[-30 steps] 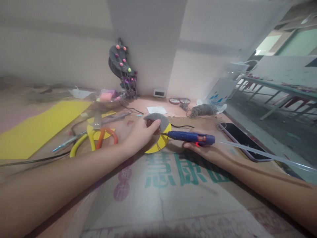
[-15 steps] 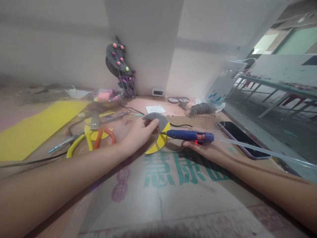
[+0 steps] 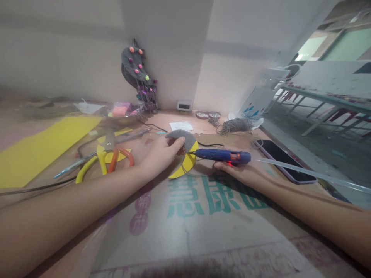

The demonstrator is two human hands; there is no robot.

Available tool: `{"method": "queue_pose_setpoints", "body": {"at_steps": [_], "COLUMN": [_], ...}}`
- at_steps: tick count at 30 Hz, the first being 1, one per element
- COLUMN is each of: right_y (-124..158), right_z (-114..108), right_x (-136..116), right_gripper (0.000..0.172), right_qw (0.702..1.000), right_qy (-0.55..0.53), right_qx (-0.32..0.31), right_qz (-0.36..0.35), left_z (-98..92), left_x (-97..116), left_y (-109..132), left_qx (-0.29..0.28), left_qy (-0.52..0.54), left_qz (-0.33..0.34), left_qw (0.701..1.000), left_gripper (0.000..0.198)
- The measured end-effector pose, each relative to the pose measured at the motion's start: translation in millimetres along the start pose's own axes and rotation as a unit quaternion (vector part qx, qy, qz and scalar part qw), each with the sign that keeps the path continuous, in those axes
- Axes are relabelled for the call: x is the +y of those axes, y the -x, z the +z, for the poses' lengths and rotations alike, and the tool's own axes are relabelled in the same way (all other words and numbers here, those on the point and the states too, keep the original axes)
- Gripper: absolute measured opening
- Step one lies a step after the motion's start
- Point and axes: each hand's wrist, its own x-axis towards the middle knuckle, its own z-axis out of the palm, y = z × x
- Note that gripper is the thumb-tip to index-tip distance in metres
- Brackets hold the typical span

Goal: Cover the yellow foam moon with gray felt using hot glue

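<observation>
The table (image 3: 166,116) stood against a pale wall (image 3: 237,77). From my position, the left hand's (image 3: 164,151) fingers pinched the crescent (image 3: 192,144) — grey and yellow — above the printed sheet (image 3: 150,247). The right hand (image 3: 235,172) was closed around the glue gun (image 3: 214,155), nozzle at the crescent; contact was indeterminable. A phone (image 3: 285,162) lay rightward.

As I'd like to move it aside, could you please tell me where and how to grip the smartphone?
Probably pinch the smartphone by its long edges near the far end, coming from above: it lies flat, and the clear glue stick appears to cross its nearer half.
</observation>
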Motion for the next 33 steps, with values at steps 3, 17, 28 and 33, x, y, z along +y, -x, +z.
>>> {"method": "queue_pose_setpoints", "body": {"at_steps": [3,17,28,33], "right_y": [0,1,0,2], "right_z": [0,-3,-2,-4], "right_x": [2,-5,-7,-12], "right_gripper": [0.026,0.025,0.026,0.019], "right_qw": [1.0,0.999,0.999,0.999], "right_qy": [0.013,0.039,0.053,0.04], "right_qx": [0.001,-0.004,0.009,-0.014], "right_qz": [-0.011,0.013,0.008,0.003], "left_z": [-0.3,0.7,2.5,0.3], "left_x": [-3,1,-2,3], "left_y": [0,0,-1,2], "left_qx": [0.0,0.001,-0.005,0.0], "left_qy": [-0.019,-0.017,-0.016,-0.057], "left_qz": [-0.006,-0.007,-0.043,-0.033], "left_qw": [1.0,1.0,0.999,0.998], "left_gripper": [0.033,0.032,0.034,0.038]}}
